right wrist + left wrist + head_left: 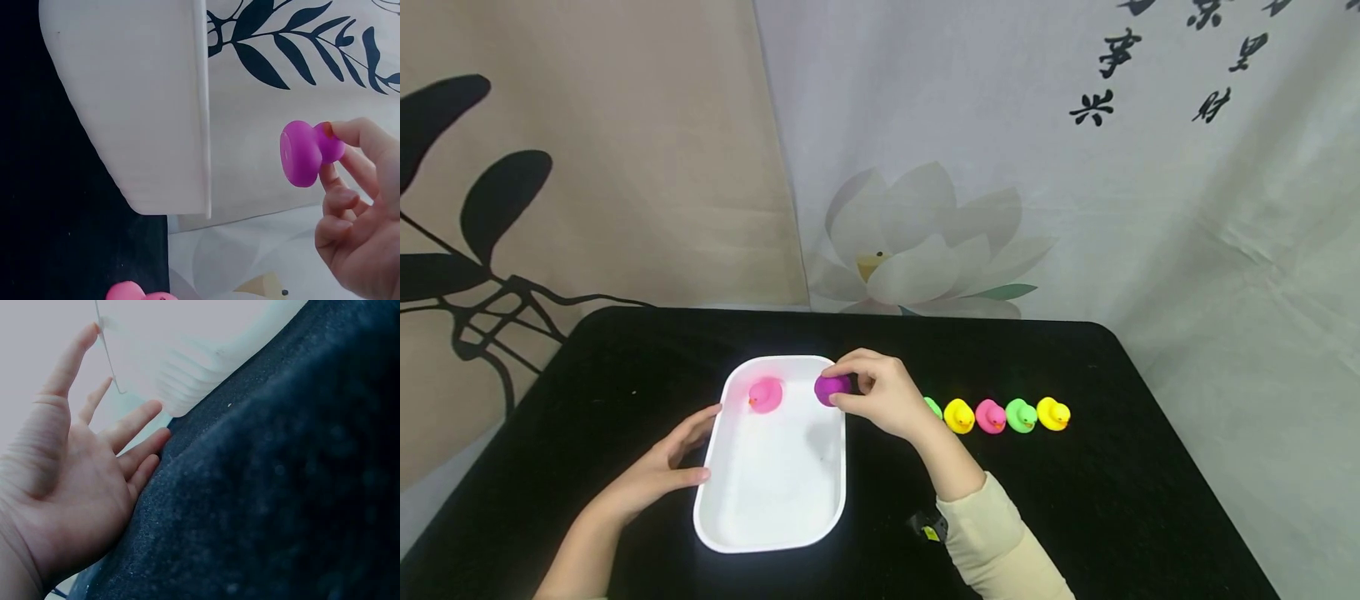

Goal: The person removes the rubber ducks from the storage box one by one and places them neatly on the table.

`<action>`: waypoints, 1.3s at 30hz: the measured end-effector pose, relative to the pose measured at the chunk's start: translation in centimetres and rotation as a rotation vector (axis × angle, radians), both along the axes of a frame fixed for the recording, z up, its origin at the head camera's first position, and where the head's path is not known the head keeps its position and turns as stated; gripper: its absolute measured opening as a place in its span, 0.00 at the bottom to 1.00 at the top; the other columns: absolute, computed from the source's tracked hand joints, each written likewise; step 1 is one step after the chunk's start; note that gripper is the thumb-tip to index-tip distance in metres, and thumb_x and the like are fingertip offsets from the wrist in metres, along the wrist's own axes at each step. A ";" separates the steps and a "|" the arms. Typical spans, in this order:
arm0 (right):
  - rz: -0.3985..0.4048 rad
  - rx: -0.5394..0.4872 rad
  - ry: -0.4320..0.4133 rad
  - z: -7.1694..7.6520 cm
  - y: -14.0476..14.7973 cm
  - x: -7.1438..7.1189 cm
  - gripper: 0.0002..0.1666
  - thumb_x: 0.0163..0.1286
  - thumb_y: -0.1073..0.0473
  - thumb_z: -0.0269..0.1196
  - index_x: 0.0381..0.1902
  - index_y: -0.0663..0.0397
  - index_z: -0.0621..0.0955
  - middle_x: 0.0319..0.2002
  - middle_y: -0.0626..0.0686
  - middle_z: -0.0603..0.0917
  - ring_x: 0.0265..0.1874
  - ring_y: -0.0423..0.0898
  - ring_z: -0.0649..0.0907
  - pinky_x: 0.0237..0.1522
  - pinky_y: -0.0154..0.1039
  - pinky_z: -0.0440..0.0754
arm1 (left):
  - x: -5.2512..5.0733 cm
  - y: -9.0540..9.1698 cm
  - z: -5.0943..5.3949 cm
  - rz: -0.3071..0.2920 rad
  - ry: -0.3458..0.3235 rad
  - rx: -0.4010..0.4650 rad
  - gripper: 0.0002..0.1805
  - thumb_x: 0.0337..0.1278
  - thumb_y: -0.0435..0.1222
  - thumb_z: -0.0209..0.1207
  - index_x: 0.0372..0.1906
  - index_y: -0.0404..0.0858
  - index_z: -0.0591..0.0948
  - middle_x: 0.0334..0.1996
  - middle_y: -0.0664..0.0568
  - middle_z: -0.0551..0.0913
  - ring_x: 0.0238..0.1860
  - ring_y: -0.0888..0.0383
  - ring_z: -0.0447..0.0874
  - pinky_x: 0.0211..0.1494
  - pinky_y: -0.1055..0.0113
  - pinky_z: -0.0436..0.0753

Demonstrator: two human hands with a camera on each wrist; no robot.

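Note:
My right hand [886, 398] pinches a purple rubber duck [301, 153] between thumb and fingertips. It holds the duck above the upper right part of a white tray [767, 500]; in the right wrist view the duck is raised above the tray's rim. Inside the tray, near its upper left, sits a pink rubber duck [766, 395]. At the tray's left side is my left hand [658, 468], its thumb and fingertips against the rim. The left wrist view shows that hand's fingers [134, 425] spread and mostly straight, holding nothing.
Right of the tray stands a row of rubber ducks: a green one [933, 407] partly hidden by my right wrist, a yellow [958, 416], a pink [990, 417], another green [1021, 415] and another yellow [1053, 413]. A black cloth [1120, 500] covers the table; printed curtains [1150, 233] hang behind.

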State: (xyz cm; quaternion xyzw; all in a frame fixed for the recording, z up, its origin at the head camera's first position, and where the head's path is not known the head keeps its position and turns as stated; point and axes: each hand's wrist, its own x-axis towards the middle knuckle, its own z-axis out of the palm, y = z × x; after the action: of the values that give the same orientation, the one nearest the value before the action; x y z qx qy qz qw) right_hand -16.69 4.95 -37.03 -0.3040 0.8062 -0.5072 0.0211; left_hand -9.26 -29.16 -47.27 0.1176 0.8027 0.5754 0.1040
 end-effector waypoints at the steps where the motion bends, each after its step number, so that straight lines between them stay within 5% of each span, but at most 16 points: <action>1: 0.004 -0.012 0.000 0.1 0.2 0.1 0.15 0.57 0.64 0.71 0.44 0.50 0.86 0.41 0.43 0.81 0.25 0.45 0.72 0.25 0.33 0.73 | 0.0 0.0 0.0 0.000 0.000 0.000 0.43 0.53 0.36 0.63 0.73 0.45 0.56 0.70 0.37 0.59 0.65 0.31 0.56 0.53 0.25 0.59; 31: -0.067 -0.076 0.030 1.5 8.7 0.6 0.17 0.55 0.72 0.68 0.43 0.53 0.86 0.41 0.48 0.82 0.18 0.44 0.68 0.19 0.32 0.65 | 0.0 0.1 0.0 0.005 0.003 -0.009 0.43 0.53 0.36 0.63 0.73 0.45 0.56 0.69 0.37 0.59 0.64 0.31 0.57 0.53 0.25 0.61; 36: -0.073 -0.073 0.012 2.9 9.8 1.4 0.16 0.55 0.77 0.65 0.42 0.64 0.85 0.41 0.56 0.81 0.18 0.44 0.68 0.19 0.32 0.66 | 0.0 0.1 0.0 0.004 0.007 -0.006 0.43 0.52 0.36 0.63 0.73 0.45 0.56 0.69 0.36 0.59 0.64 0.30 0.57 0.53 0.25 0.61; 39: -0.074 -0.077 -0.003 2.5 10.9 1.3 0.16 0.55 0.76 0.65 0.42 0.64 0.84 0.42 0.57 0.81 0.18 0.44 0.68 0.19 0.32 0.68 | 0.0 0.1 0.0 0.003 0.011 -0.008 0.43 0.52 0.36 0.63 0.73 0.45 0.56 0.69 0.36 0.60 0.64 0.30 0.57 0.53 0.25 0.61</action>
State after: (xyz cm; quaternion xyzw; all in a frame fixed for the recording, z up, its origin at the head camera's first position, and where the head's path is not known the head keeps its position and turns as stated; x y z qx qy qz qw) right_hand -15.39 15.81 -34.50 -0.2739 0.7965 -0.5389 -0.0082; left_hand -9.27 -29.07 -47.28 0.1191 0.8056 0.5718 0.0989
